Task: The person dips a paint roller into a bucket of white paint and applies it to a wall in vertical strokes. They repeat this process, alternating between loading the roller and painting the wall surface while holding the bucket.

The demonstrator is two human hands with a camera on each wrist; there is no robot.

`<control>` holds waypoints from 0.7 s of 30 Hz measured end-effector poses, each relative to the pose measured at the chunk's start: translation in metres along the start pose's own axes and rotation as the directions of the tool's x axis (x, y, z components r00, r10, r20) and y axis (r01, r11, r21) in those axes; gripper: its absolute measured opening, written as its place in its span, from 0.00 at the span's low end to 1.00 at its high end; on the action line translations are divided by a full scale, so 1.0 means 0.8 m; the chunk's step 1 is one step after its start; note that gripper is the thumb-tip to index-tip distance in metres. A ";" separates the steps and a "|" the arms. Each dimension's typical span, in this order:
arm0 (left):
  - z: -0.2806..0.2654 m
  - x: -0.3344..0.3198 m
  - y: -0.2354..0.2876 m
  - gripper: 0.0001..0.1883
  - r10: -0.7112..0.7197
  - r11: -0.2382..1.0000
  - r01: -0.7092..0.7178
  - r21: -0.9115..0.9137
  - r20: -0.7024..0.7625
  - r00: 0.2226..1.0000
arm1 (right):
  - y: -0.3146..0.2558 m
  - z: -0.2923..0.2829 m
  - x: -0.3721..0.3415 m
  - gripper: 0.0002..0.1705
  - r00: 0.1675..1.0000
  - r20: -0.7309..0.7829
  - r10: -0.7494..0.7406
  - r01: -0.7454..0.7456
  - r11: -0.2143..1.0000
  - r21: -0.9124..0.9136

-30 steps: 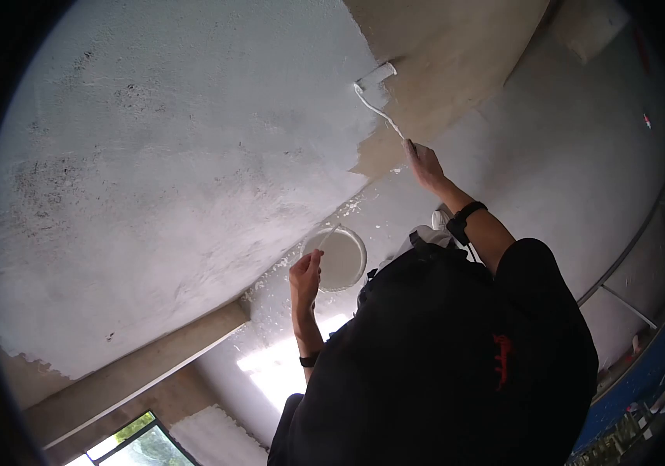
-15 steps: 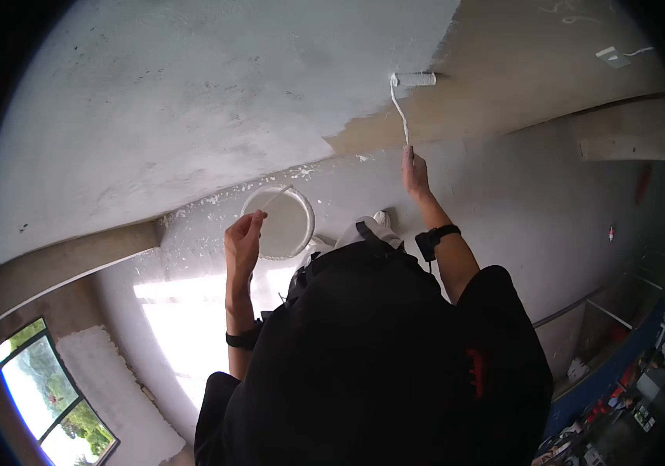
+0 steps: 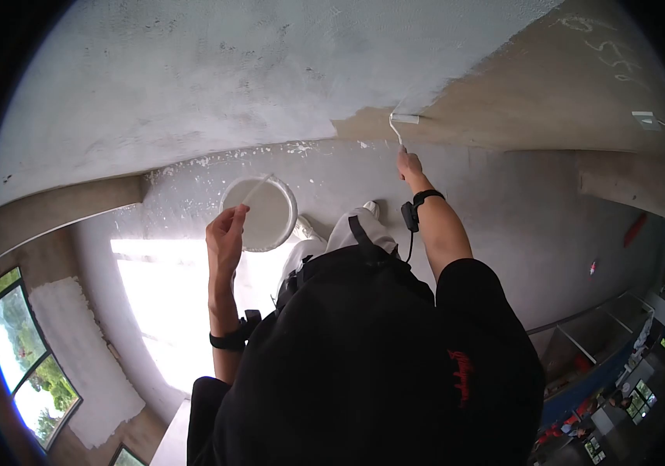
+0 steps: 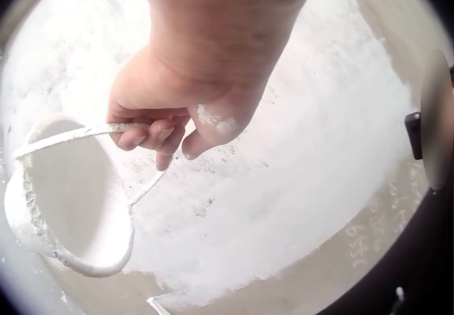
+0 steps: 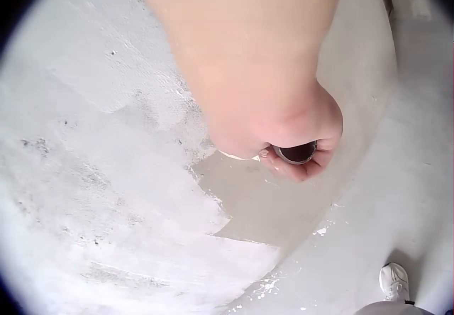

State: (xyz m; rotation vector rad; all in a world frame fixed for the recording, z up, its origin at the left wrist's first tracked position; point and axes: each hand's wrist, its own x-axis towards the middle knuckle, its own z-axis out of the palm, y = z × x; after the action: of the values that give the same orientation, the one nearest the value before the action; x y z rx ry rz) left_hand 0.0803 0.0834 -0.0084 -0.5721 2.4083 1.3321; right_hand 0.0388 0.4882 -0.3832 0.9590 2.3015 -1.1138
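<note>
My left hand [image 3: 226,239] grips the handle of a round bucket [image 3: 294,203] of whitish paint at the wall's foot. In the left wrist view the fingers of that hand [image 4: 191,95] curl round the white handle [image 4: 78,135], and the bucket [image 4: 106,265] hangs tilted below. My right hand [image 3: 409,164] grips a paint roller [image 3: 405,119] whose white sleeve lies against the bare brown strip low on the wall. The right wrist view shows this hand [image 5: 277,130] round the hollow end of the roller's handle [image 5: 296,152]; the sleeve is hidden there.
The wall [image 3: 216,85] is whitish on the left, brown [image 3: 519,101] on the right, with a socket [image 3: 645,120]. White spatters dot the grey floor [image 3: 496,202]. Two shoes [image 3: 372,208] stand right of the bucket. Windows [image 3: 29,349] are at lower left, a metal frame [image 3: 577,346] at lower right.
The roller has moved down the wall, nearer the floor, and the right hand with it. The view has turned, and the bucket and left hand now appear further left.
</note>
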 end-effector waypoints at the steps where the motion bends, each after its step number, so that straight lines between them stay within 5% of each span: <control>1: 0.000 0.000 -0.002 0.19 0.006 1.000 -0.006 0.007 -0.008 1.000 | -0.001 0.000 0.001 0.42 1.000 0.013 0.004 -0.003 1.000 -0.015; 7: -0.003 0.010 -0.012 0.22 -0.055 0.998 0.055 0.035 -0.017 0.998 | -0.037 -0.050 -0.071 0.38 0.985 0.047 0.164 -0.170 0.972 0.160; 9: -0.001 0.013 -0.020 0.22 -0.021 1.000 0.021 -0.001 -0.003 1.000 | 0.012 -0.062 -0.065 0.34 0.964 -0.083 -0.252 0.263 0.949 0.174; 10: -0.001 0.015 -0.023 0.22 -0.010 1.000 0.010 0.014 -0.011 1.000 | -0.025 -0.110 -0.136 0.34 0.963 -0.062 -0.263 0.269 0.950 0.157; 11: 0.001 0.014 -0.024 0.22 -0.032 0.999 0.032 -0.002 -0.029 0.999 | -0.098 -0.147 -0.191 0.32 0.998 0.053 0.028 -0.045 0.928 0.369; 17: 0.005 0.015 -0.030 0.23 -0.014 0.999 0.011 -0.053 -0.055 0.998 | -0.169 -0.287 -0.299 0.27 0.992 0.125 0.034 -0.087 0.888 0.451; 21: 0.006 0.010 -0.029 0.24 0.028 0.996 -0.036 -0.086 -0.085 0.996 | -0.152 -0.281 -0.264 0.26 0.986 0.164 0.024 -0.085 0.924 0.373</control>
State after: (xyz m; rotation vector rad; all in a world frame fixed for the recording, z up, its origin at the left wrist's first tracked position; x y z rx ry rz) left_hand 0.0855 0.0751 -0.0312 -0.6265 2.4444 1.4611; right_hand 0.0792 0.5285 -0.0566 1.0212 1.9584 -1.5885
